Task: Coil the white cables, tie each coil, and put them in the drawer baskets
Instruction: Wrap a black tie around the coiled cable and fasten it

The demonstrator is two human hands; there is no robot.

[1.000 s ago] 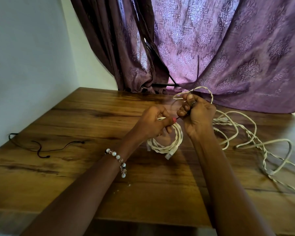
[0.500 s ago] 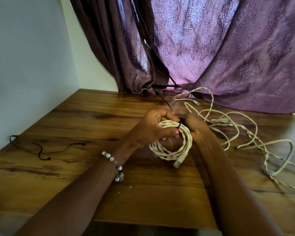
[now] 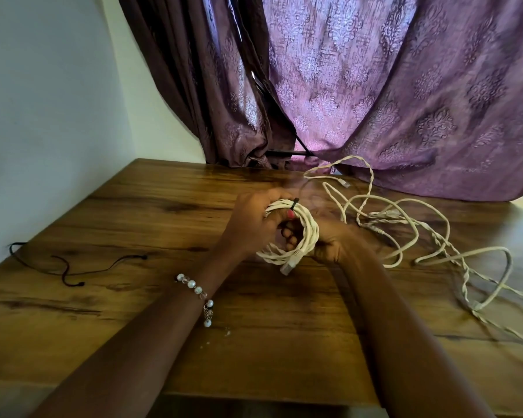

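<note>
A coiled white twisted cable [image 3: 310, 233] is held upright above the wooden table [image 3: 163, 224]. A short black tie [image 3: 295, 202] is wrapped round its top. My left hand [image 3: 254, 224] grips the coil's upper left, thumb across the strands. My right hand [image 3: 329, 244] holds the coil's lower right side, fingers curled through the ring. One plug end [image 3: 289, 267] hangs from the bottom of the coil. A loose tangle of white cables [image 3: 405, 224] lies on the table to the right.
Thin black ties [image 3: 70, 263] lie on the table at the left, near the white wall. A purple patterned curtain [image 3: 375, 101] hangs behind the table's far edge. No drawer or basket is in view.
Both hands have come down from the raised tying position. My right hand let go of the tie's end and moved to the coil's lower right side. The coil now stands more upright.
</note>
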